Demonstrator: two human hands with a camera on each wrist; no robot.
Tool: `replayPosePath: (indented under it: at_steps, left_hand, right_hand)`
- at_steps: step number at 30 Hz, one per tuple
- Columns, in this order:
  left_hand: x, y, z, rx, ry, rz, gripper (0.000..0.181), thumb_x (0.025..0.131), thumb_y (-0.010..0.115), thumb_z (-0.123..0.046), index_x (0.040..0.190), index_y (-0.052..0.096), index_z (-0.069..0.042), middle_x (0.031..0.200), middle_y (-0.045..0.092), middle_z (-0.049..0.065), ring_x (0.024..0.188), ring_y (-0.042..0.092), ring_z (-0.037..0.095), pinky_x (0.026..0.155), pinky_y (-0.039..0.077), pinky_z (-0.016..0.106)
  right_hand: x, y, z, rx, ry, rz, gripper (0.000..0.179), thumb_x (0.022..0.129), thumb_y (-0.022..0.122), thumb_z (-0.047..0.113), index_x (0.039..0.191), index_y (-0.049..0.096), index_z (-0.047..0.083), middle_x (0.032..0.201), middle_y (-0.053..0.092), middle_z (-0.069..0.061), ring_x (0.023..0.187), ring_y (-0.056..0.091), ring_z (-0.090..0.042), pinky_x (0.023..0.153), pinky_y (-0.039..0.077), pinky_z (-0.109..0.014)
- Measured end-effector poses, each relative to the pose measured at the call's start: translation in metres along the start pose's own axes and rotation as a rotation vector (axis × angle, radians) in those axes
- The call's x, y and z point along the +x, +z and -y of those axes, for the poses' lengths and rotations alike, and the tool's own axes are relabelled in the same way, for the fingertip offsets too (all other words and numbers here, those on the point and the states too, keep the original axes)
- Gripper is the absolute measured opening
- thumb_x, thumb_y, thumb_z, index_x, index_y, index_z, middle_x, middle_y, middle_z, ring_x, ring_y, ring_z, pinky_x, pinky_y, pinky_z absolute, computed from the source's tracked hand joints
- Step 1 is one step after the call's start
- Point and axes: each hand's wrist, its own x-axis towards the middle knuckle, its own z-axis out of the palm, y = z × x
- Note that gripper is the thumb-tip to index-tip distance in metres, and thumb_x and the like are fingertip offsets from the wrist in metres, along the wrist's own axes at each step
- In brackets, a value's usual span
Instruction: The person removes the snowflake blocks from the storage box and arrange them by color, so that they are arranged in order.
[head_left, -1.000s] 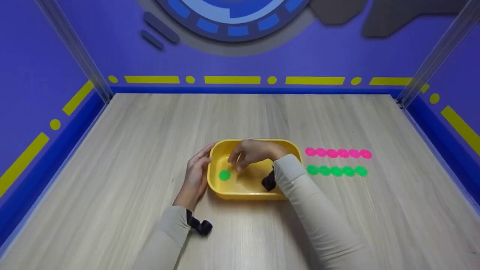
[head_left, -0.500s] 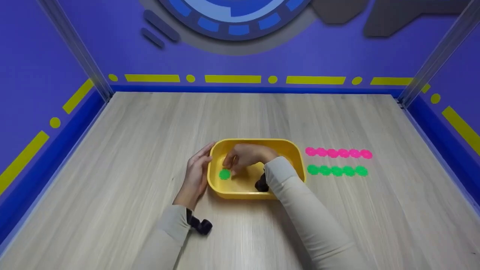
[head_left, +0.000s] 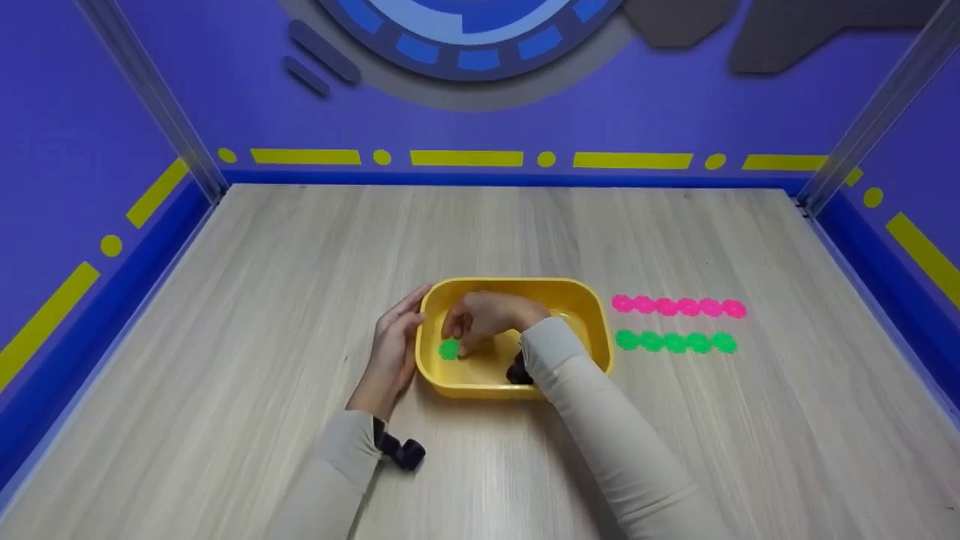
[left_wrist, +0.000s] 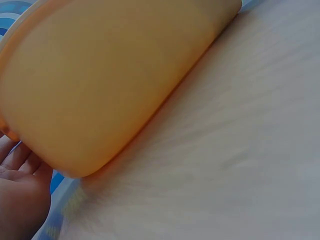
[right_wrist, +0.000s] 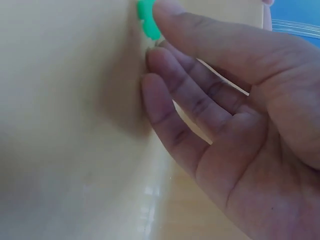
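Observation:
A yellow plastic bin stands on the table. My left hand rests against its left end from outside, the fingers extended along the wall. That hand also shows at the lower left of the left wrist view. Inside the bin, a small green scalloped disc lies on the floor near the left end. My right hand reaches in, its thumb touching the disc's edge and its fingers bent close by. In the right wrist view the thumb overlaps the green disc, with a gap between thumb and fingers.
Right of the bin, a row of several pink discs lies behind a row of several green discs. Wood-grain tabletop surrounds the bin. Blue-purple walls bound the table's back and sides.
My right hand has moved down and left inside the bin until its thumb meets the green disc. My left hand and the disc rows stay in place.

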Motion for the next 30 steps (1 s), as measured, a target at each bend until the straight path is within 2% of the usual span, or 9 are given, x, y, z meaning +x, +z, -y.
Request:
replayPosePath:
  at_steps: [10,21,30]
  left_hand:
    - [-0.0015,-0.0013,-0.0007,-0.015,0.024,0.037,0.054,0.088,0.038,0.006,0.142,0.039,0.007,0.152,0.037,0.019,0.144,0.030,0.022,0.119,0.025,0.035]
    - [-0.0013,-0.0010,-0.0009,0.011,0.025,0.036,0.054,0.088,0.040,0.006,0.141,0.041,0.007,0.151,0.038,0.019,0.143,0.031,0.023,0.119,0.026,0.036]
    - [-0.0015,-0.0003,-0.0016,-0.005,0.012,0.012,0.053,0.088,0.040,0.005,0.141,0.042,0.006,0.151,0.039,0.017,0.143,0.032,0.022,0.118,0.027,0.035]
  right_hand:
    - [0.0032,0.0038,-0.0011,0.030,0.004,-0.004,0.028,0.080,0.077,0.015,0.107,0.069,0.009,0.088,0.060,0.004,0.081,0.051,-0.010,0.074,0.044,-0.018]
    - [0.0042,0.0075,-0.0003,0.017,-0.001,-0.009,0.025,0.081,0.076,0.016,0.102,0.068,0.009,0.084,0.056,0.004,0.078,0.050,-0.011,0.070,0.042,-0.018]
    - [0.0055,0.0071,-0.0008,0.016,0.001,0.007,0.024,0.080,0.077,0.014,0.100,0.065,0.009,0.085,0.055,0.004,0.080,0.049,-0.012,0.072,0.042,-0.019]
